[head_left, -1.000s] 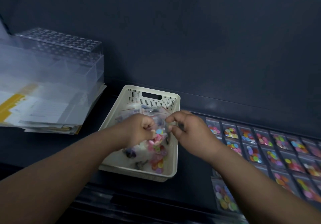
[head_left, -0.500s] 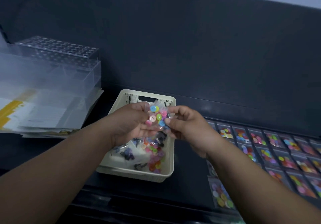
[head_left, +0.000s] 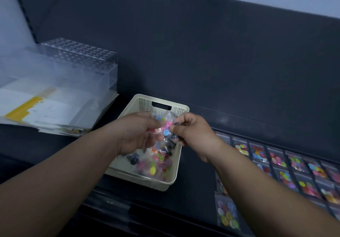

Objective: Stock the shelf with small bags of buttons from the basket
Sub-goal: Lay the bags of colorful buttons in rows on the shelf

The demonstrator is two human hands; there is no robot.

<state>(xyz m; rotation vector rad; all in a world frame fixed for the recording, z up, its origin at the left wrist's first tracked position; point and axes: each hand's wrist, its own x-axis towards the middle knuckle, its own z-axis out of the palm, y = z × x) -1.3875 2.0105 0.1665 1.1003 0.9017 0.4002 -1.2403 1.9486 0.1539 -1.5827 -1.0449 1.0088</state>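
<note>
A cream plastic basket (head_left: 181, 108) stands on the dark shelf (head_left: 193, 163), with several clear bags of coloured and dark buttons (head_left: 156, 165) lying inside. Above the basket, my left hand (head_left: 137, 132) and my right hand (head_left: 191, 131) both pinch one small clear bag of coloured buttons (head_left: 164, 126), each from its own side. Dark-button bags hang just below it, and which hand holds them is unclear. On the shelf to the right lie rows of stocked button bags (head_left: 287, 165).
A clear acrylic box with a holed top (head_left: 79, 65) sits at the left on a stack of papers (head_left: 46, 111). One more button bag (head_left: 227, 212) lies near the shelf's front edge. The dark back panel (head_left: 202, 62) rises behind the basket.
Both hands rose out of the basket with a small bag of coloured buttons between them. The view has tilted, and the hands keep the bag over the basket.
</note>
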